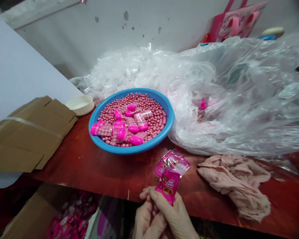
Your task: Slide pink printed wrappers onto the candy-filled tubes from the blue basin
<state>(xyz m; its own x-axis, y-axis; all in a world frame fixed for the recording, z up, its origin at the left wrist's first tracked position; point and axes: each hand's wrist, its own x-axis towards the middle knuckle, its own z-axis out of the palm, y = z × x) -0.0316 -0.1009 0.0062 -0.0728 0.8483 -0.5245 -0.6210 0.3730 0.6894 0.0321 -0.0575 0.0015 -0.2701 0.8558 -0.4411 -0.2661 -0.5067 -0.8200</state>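
My left hand (145,217) and my right hand (178,217) are together at the table's front edge. The right hand is closed, its fingers around the lower end of a pink printed sachet (168,186), which points up and away from me. The left hand's fingers are curled against the right hand, and what they hold is hidden. Just beyond lie several more pink printed sachets (175,162). Farther back, a blue basin (129,150) is full of small pink balls (155,116). On the balls rest several clear tubes with bright pink caps (141,122), filled with pink balls.
A crumpled pink-beige cloth (239,182) lies at right on the red table (89,166). Large clear plastic bags (226,109) spread behind it. Flattened cardboard (30,132) and a cream dish (81,105) are at left. Below, an open carton (37,209) holds pink packets (69,215).
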